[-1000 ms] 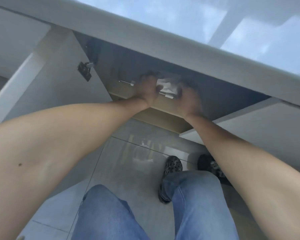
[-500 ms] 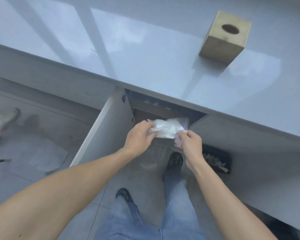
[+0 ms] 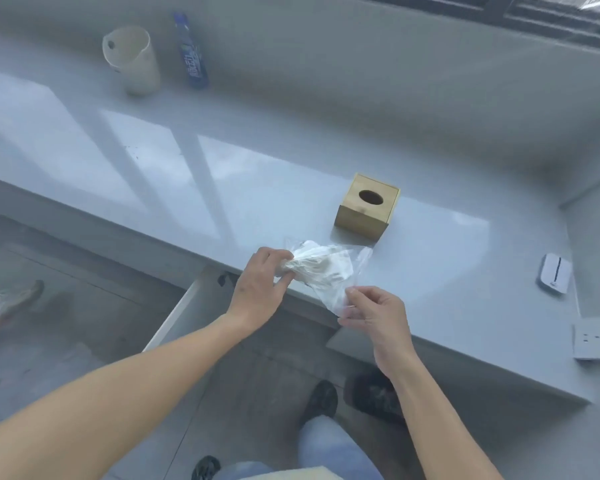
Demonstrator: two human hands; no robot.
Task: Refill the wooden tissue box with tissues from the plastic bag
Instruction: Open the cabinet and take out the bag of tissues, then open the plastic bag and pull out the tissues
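The wooden tissue box (image 3: pixel 367 211), a small cube with an oval hole in its top, stands on the grey countertop (image 3: pixel 291 174). A clear plastic bag (image 3: pixel 326 268) with white tissues inside lies over the counter's front edge, just in front of the box. My left hand (image 3: pixel 260 285) grips the bag's left end, where the tissues bunch up. My right hand (image 3: pixel 374 311) pinches the bag's lower right corner. Both hands are a short way in front of the box.
A beige cup (image 3: pixel 132 60) and a blue tube (image 3: pixel 191 51) stand at the back left of the counter. A small white device (image 3: pixel 553 278) and a wall socket plate (image 3: pixel 596 337) lie at the right. An open cabinet door (image 3: pixel 177 310) hangs below the counter's edge.
The bag came out of the cabinet below and now lies up on the counter's edge. My view rose from the cabinet to the countertop, and the box came closer.
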